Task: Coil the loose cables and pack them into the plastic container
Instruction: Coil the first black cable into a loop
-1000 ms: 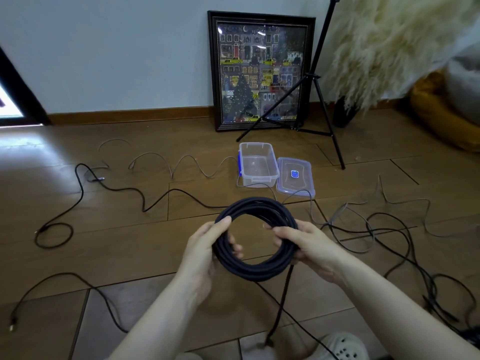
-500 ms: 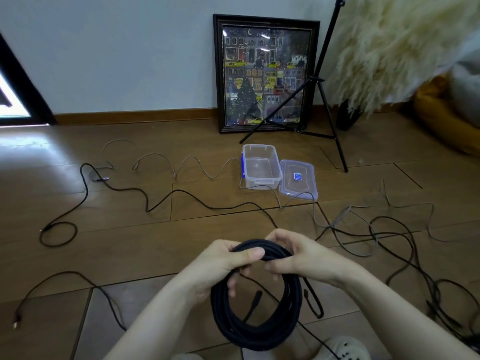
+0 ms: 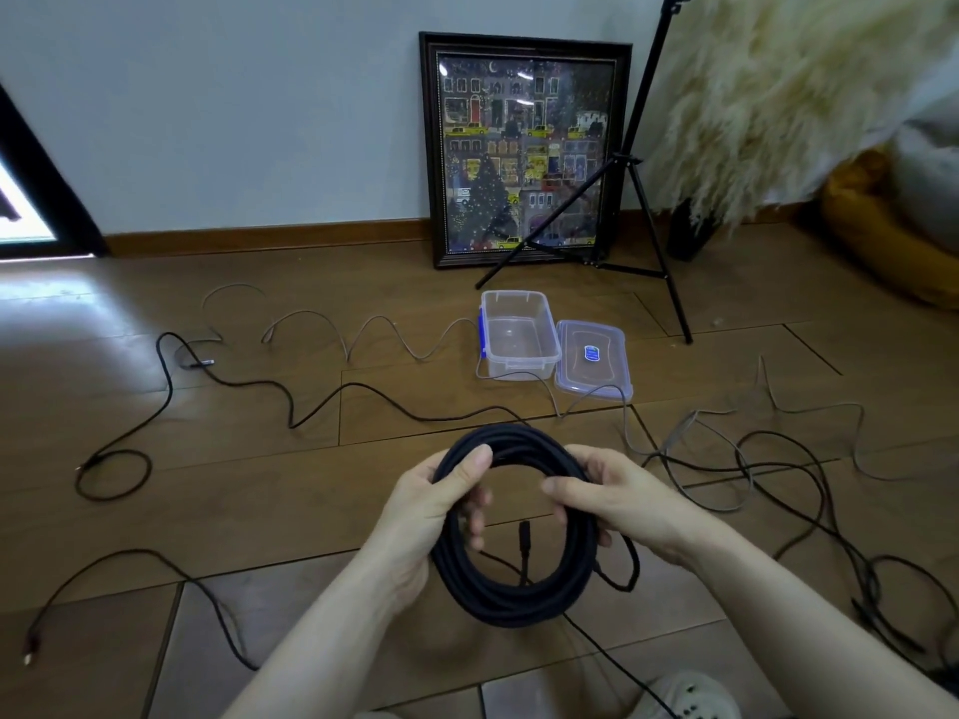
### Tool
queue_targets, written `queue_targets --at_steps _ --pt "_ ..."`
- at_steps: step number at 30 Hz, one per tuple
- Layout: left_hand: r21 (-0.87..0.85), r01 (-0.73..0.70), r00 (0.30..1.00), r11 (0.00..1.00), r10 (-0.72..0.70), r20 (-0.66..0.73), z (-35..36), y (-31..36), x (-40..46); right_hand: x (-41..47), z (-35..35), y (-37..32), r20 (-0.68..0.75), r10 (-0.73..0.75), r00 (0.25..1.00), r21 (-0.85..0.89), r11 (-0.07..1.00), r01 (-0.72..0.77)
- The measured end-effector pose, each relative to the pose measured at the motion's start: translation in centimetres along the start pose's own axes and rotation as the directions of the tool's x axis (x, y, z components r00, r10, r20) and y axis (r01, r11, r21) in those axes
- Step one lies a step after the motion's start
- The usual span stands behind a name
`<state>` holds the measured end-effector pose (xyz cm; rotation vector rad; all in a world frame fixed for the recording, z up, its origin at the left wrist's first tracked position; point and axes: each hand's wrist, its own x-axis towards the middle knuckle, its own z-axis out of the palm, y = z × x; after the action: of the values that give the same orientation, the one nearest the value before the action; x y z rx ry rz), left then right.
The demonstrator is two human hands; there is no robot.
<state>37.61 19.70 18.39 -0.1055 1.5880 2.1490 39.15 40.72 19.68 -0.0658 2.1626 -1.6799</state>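
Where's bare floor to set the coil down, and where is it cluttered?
Free: the floor between the black coil and the thin black cable; also inside the empty plastic container. Crowded: the tangle of cables beyond the right hand.

Matt black coiled cable (image 3: 511,594), looks braided and a bit rough, unlike the thin smooth grey cable (image 3: 384,334) on the glossy wood-look floor (image 3: 363,490). Clear, shiny plastic for both container (image 3: 519,337) and lid (image 3: 591,363), blue clips on the edges. Dark wooden picture frame (image 3: 524,38) with reflective glazing, matt black metal tripod (image 3: 622,199), fluffy cream plumes (image 3: 778,96)
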Motion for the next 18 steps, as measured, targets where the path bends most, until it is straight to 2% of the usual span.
queue_targets --at_steps 4,7,12,15,18 --pt "-0.170 0.021 1.000 0.985 -0.020 0.004 -0.4 -0.2 0.1 0.0 0.1 0.0 -0.046 -0.065 0.997 0.051 0.996 0.067" --pt "-0.178 0.072 0.996 0.981 -0.079 -0.033 -0.3 -1.0 -0.1 0.2 0.2 0.1 -0.142 -0.120 0.983 0.091 0.987 0.133" --pt "-0.202 0.195 0.979 0.960 -0.201 -0.012 1.1 -2.2 -0.8 0.4 0.3 0.6 -0.318 -0.139 0.938 0.109 0.977 0.182" --pt "-0.332 0.166 0.983 0.929 -0.181 -0.014 1.5 -2.5 -0.6 0.5 0.7 0.9 -0.366 -0.126 0.922 0.129 0.974 0.185" --pt "-0.413 0.104 0.992 0.905 -0.126 -0.026 1.2 -2.2 -0.2 0.5 0.7 0.8 -0.345 -0.125 0.930 0.144 0.972 0.184"
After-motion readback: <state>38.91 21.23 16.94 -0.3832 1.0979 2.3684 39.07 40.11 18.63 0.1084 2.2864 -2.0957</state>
